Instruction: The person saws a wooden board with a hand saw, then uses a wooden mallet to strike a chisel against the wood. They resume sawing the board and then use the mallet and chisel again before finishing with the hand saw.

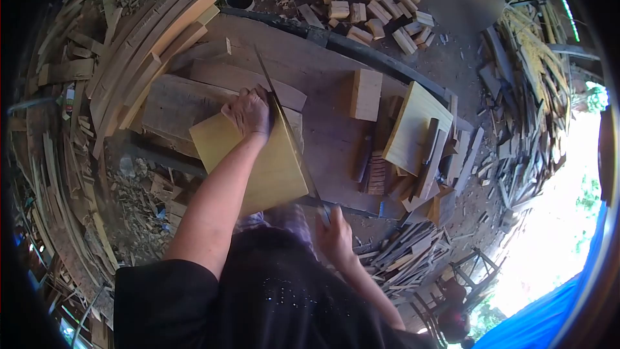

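Yellow board (271, 174), how's it look to you guys? All I get is a flat pale-yellow slab.

>> Pretty much. It's a smooth, squarish panel with clean, straight edges, and the face is plain, with no marks I can make out. It's way brighter than the grey weathered planks (174, 106) under it. It's lying flat at the near edge of the table (323, 71), right in front of the person.

What are the hands doing?

>> Nearest the camera, the right hand (334, 236) is closed around the handle end of a long thin blade (290, 136). The blade runs along the board's right edge and pokes out past its far corner. Can't tell if it's a saw or a knife. The left hand (248, 113) is pressed palm-down on the far corner of the board, with its fingers right beside the blade.

And further back?

>> There's a chunky wood block (366, 94) on the table to the right, and a second pale board (413, 126) leaning on a heap of offcuts. Curved wooden strips (148, 45) are piled along the left. Past the table there's a scatter of small cut blocks (381, 13) on the ground.
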A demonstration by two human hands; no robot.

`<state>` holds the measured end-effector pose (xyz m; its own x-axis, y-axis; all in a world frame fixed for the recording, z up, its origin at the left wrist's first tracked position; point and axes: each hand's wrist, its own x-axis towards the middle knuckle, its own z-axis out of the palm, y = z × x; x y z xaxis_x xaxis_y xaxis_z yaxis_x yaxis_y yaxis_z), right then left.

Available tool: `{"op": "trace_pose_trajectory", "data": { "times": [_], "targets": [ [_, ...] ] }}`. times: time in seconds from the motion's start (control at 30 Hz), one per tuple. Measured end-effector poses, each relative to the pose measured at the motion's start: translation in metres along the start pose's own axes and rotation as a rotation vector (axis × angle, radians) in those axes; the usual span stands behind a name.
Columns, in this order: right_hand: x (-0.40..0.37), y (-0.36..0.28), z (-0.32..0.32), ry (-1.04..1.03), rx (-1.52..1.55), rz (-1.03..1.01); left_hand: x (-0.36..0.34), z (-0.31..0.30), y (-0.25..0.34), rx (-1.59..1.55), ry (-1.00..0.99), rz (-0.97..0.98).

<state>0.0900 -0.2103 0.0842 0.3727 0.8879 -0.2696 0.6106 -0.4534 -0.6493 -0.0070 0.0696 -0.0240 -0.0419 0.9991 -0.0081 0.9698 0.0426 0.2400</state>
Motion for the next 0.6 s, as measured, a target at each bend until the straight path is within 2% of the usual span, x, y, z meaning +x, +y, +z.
{"op": "trace_pose_trajectory", "data": {
  "times": [0.07, 0.13, 0.17, 0.27, 0.4, 0.5, 0.57, 0.6],
  "targets": [
    [0.063, -0.01, 0.027, 0.086, -0.015, -0.137, -0.001, 0.002, 0.002, 0.001, -0.008, 0.005],
    [0.113, -0.035, 0.038, -0.018, 0.017, -0.095, -0.003, 0.0, 0.003, -0.009, 0.059, 0.018],
    [0.105, -0.035, 0.039, -0.008, 0.025, -0.098, -0.004, -0.002, 0.002, -0.007, 0.069, 0.027],
    [0.041, -0.003, 0.041, 0.133, -0.014, -0.136, -0.001, 0.0, 0.004, -0.035, 0.072, -0.024],
    [-0.105, 0.056, 0.017, 0.04, -0.028, 0.219, -0.001, 0.014, -0.004, 0.007, 0.089, -0.005],
    [-0.179, 0.077, -0.009, 0.065, -0.001, 0.188, -0.007, 0.008, 0.004, 0.018, 0.13, 0.018],
    [-0.208, 0.076, -0.014, 0.133, 0.04, 0.4, -0.007, 0.0, 0.004, 0.019, 0.153, 0.037],
    [-0.208, 0.076, -0.013, 0.14, 0.043, 0.393, -0.008, 0.001, 0.002, -0.038, 0.147, 0.05]
  ]
}}
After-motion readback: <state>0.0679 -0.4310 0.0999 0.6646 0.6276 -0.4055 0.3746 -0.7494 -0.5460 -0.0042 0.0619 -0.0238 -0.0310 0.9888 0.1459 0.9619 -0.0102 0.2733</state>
